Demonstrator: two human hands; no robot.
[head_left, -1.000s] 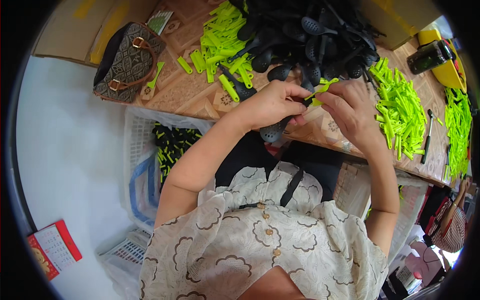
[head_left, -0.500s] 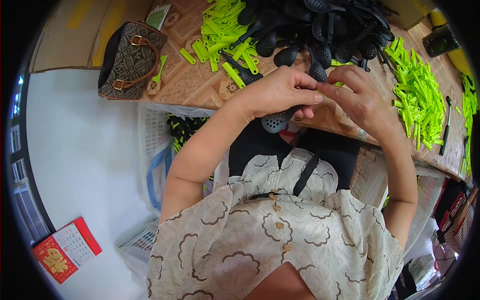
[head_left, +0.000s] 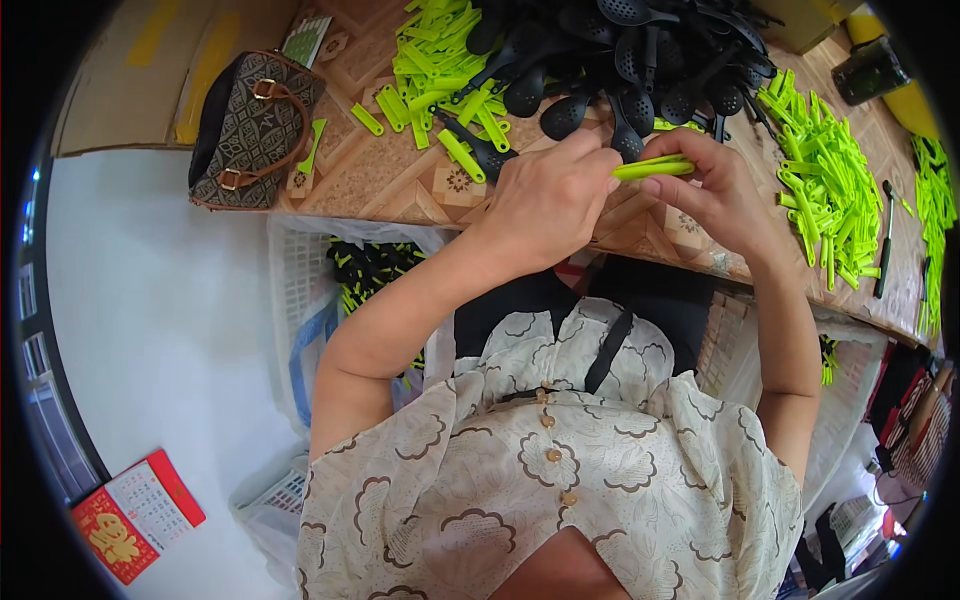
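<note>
Now both hands have lifted off the black ladle — left hand (head_left: 545, 200) and right hand (head_left: 715, 190) pinch a green handle (head_left: 655, 167) over the bench (head_left: 400, 180).

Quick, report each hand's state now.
Left hand: closed on the green handle piece.
Right hand: closed on the same green handle piece.

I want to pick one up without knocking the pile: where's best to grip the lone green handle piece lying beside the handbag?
Grip the green handle piece across its narrow middle, coming from above. It lies flat on the wooden table, apart from the green pile, with the handbag close on its left, so come down on it from above or the right.
</note>
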